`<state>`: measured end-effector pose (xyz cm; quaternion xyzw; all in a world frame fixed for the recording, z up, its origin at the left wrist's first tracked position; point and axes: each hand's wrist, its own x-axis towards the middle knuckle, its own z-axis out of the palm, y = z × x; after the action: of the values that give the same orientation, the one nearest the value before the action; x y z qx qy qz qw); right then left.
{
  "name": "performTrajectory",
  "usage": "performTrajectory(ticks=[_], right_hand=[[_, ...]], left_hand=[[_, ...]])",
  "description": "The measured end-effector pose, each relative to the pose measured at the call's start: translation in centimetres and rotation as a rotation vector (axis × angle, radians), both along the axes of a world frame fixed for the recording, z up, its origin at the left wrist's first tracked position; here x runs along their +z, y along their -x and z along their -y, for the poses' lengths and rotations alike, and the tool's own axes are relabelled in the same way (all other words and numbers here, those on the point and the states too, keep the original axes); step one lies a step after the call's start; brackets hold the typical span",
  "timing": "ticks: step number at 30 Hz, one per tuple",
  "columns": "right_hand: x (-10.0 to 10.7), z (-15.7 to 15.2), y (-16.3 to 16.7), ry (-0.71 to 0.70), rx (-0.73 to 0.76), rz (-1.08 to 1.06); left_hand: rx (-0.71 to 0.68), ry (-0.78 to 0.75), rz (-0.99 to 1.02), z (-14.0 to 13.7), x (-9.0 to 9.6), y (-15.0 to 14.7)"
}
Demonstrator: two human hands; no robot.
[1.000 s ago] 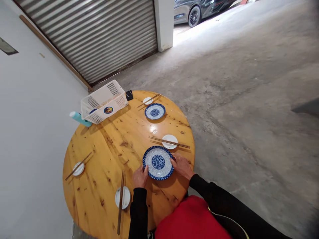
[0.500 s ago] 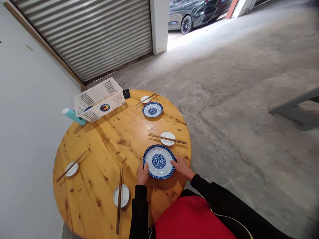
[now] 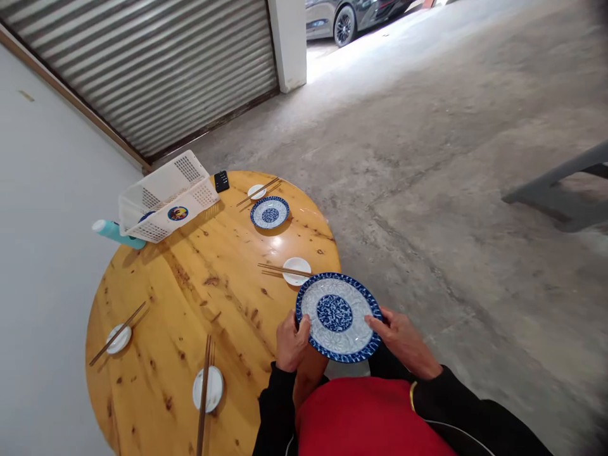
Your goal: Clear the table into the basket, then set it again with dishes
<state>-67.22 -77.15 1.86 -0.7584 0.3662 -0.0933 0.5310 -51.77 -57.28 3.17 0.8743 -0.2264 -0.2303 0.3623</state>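
Note:
A round plate (image 3: 334, 313) with a blue patterned rim and blue centre is held up in front of my red top, over the table's right edge. My left hand (image 3: 292, 339) grips its left rim, thumb on top. On the opposite rim my right hand (image 3: 403, 339) is closed the same way. Just beyond the plate lies a small white saucer (image 3: 295, 266) with a pair of chopsticks (image 3: 278, 268) across it, their right ends hidden by the plate. A second blue-and-white plate (image 3: 270, 213) rests farther back on the table.
The round wooden table (image 3: 228, 266) also bears more saucers (image 3: 209, 389) with chopsticks. A white plastic basket (image 3: 166, 202), a turquoise bottle (image 3: 118, 233) and a black phone-like object (image 3: 221, 181) stand at its far left. Grey furniture (image 3: 560, 183) stands on the floor at right.
Both hands have lifted the plate off the tabletop and brought it to the right and closer to my body. The view has shifted, so the table sits farther left.

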Motion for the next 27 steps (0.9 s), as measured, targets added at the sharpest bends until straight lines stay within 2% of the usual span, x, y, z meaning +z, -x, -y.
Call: performTrajectory(ticks=[5,9,14,19,24,27], right_hand=[[1.8,9.7,2.3,0.031,-0.051,-0.020],[2.6,17.3,4.6,0.099,-0.084,-0.036],[3.0,24.8,7.3,0.188,-0.123,-0.046],[3.1,29.2,6.3,0.255,-0.084,-0.084],[3.0,31.0,2.2,0.240,0.000,-0.066],[2.4,31.9,-1.0,0.227,0.060,-0.060]], left_hand=[[-0.069,0.066,-0.003,10.3,0.6,1.4],[-0.062,0.033,-0.018,18.8,0.9,3.1],[-0.084,0.015,-0.060,26.5,1.9,5.5],[-0.033,-0.005,-0.113,29.9,2.5,5.1],[0.076,-0.013,-0.085,30.7,2.6,2.9],[0.147,-0.032,-0.082,30.7,2.0,0.9]])
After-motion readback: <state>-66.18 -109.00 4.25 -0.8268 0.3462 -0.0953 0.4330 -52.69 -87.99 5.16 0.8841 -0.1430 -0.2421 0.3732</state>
